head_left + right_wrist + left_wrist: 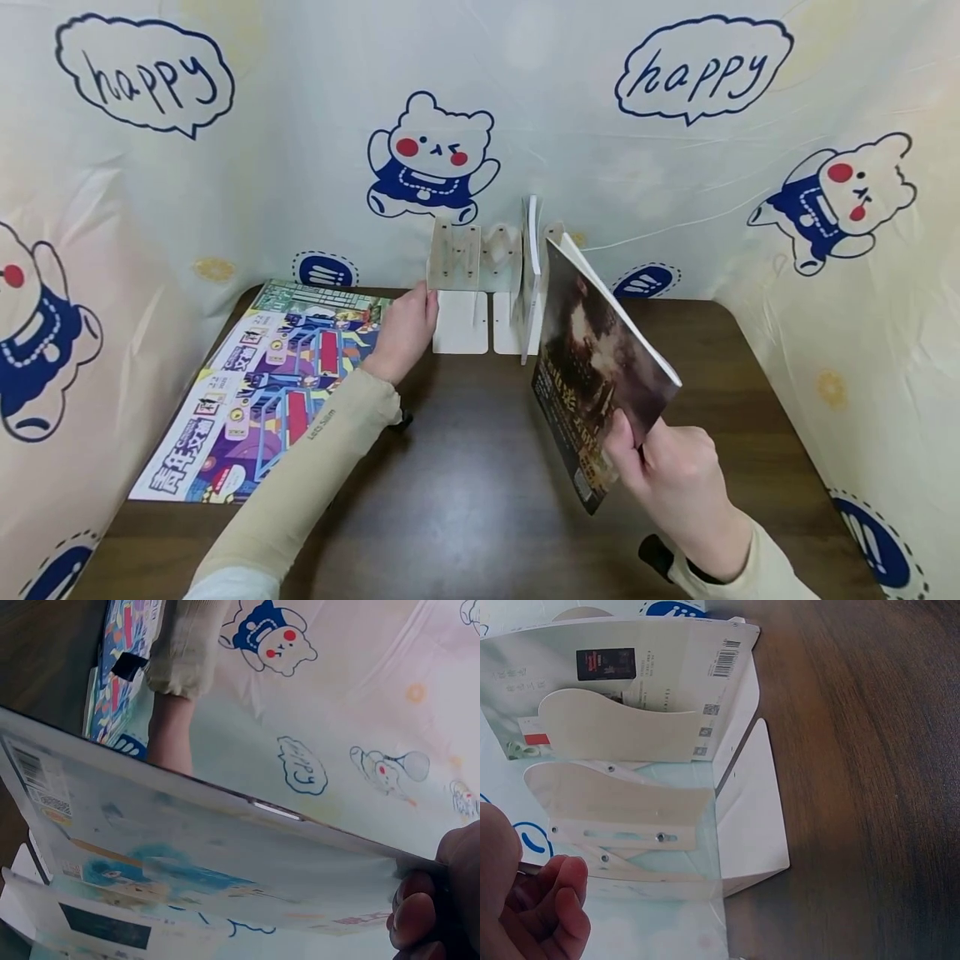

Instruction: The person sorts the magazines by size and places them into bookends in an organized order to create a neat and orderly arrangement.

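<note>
A white metal book rack [461, 275] with dividers stands at the back of the table. My left hand [405, 329] pinches its left end panel, fingertips curled at the panel's edge in the left wrist view. In the rack's right part a thin book [682, 667] stands upright, its pale back cover with a barcode turned to the left wrist camera. My right hand [675, 471] grips a magazine [592, 358] with a dark brown cover by its near lower edge. Held tilted to the right of the standing book, the magazine shows a light blue picture on its other side in the right wrist view.
Overlapping magazines [247, 417] with purple and green covers lie flat on the left of the dark wooden table [465, 492]. Behind and at both sides hangs a pale curtain [555, 100] printed with bears. A thin white cord [660, 233] runs across it at the back right.
</note>
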A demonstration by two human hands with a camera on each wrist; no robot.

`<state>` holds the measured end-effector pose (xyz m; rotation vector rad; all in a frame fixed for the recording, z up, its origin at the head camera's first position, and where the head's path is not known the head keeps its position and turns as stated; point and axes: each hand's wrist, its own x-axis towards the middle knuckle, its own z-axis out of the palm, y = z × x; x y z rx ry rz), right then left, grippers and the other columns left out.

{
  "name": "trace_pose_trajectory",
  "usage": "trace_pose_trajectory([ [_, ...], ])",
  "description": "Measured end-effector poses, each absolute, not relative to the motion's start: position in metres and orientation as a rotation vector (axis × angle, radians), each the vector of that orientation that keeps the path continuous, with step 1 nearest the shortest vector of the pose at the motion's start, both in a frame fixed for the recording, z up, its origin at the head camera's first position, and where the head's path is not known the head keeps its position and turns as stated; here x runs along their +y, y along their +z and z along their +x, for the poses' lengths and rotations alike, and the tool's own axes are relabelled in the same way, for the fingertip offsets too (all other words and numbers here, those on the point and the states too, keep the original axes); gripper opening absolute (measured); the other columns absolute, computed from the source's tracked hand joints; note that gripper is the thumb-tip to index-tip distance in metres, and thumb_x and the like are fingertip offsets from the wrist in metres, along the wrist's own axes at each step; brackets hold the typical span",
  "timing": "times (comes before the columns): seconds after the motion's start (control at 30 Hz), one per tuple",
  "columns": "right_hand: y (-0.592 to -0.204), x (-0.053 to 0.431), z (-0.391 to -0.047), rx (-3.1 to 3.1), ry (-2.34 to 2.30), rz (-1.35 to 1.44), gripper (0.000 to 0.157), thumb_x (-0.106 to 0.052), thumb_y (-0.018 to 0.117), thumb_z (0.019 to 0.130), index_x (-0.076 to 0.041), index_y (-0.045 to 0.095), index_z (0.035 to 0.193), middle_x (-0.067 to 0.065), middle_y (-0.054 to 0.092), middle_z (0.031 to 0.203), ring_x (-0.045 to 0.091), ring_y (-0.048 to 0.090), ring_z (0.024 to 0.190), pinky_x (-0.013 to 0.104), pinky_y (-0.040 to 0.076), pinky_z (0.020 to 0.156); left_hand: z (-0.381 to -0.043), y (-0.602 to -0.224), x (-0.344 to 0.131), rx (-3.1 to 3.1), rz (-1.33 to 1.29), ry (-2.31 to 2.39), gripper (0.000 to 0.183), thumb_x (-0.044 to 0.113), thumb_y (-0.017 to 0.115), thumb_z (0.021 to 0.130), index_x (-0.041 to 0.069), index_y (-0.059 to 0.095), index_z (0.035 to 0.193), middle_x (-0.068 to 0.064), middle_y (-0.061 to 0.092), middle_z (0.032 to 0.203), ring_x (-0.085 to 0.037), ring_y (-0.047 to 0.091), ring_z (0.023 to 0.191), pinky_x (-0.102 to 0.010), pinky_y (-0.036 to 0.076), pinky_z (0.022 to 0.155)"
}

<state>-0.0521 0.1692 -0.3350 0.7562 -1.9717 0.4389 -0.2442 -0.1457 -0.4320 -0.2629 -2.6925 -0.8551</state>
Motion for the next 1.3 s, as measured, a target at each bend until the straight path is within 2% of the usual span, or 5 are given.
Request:
trace_pose_trajectory([
  [0.1,-0.335,0.164,-0.054,-1.983,0.458,0.779,0.035,-0.024,0.046,0.108,-0.001,0.060,0.086,-0.008,0.033,0.050,0.010,0.032,0.038,0.034,0.033,0.033,-0.244,-0.433,-0.147,-2.676,-0.264,-0.841,0.032,0.023,0.047,0.112,-0.004,0.061,0.120,-0.015,0.065,0.079,-0.032,0.071,0.074,-0.045,0.059,0.063],
  [0.23,-0.335,0.155,-0.057,-2.010,0.473,0.796,0.034,-0.024,0.045,0.109,0.001,0.063,0.094,-0.007,0.038,0.052,0.009,0.036,0.040,0.033,0.037,0.033,-0.245,-0.434,-0.149,-2.667,-0.274,-0.830,0.032,0.023,0.047,0.112,-0.005,0.061,0.119,-0.015,0.065,0.079,-0.032,0.071,0.074,-0.045,0.059,0.063],
  [0.47,-0.339,0.140,-0.071,-2.075,0.541,0.836,0.037,-0.025,0.043,0.110,0.004,0.064,0.104,0.004,0.062,0.061,0.010,0.049,0.043,0.034,0.044,0.037,-0.246,-0.433,-0.148,-2.672,-0.286,-0.826,0.033,0.022,0.047,0.112,-0.006,0.061,0.119,-0.017,0.066,0.080,-0.033,0.072,0.074,-0.046,0.060,0.063],
  [0.87,-0.363,0.119,-0.117,-2.115,0.551,0.820,0.033,-0.021,0.040,0.110,0.004,0.057,0.098,-0.001,0.044,0.054,0.011,0.040,0.039,0.028,0.034,0.033,-0.247,-0.432,-0.145,-2.679,-0.270,-0.835,0.033,0.023,0.045,0.112,-0.005,0.061,0.119,-0.017,0.066,0.082,-0.033,0.071,0.074,-0.046,0.058,0.062],
  [1.3,-0.380,0.099,-0.160,-2.085,0.527,0.768,0.021,-0.012,0.047,0.105,0.004,0.056,0.095,0.008,0.054,0.057,0.018,0.055,0.042,0.038,0.045,0.036,-0.243,-0.430,-0.145,-2.688,-0.265,-0.842,0.033,0.023,0.045,0.112,-0.006,0.060,0.120,-0.018,0.067,0.083,-0.033,0.071,0.075,-0.045,0.058,0.064],
])
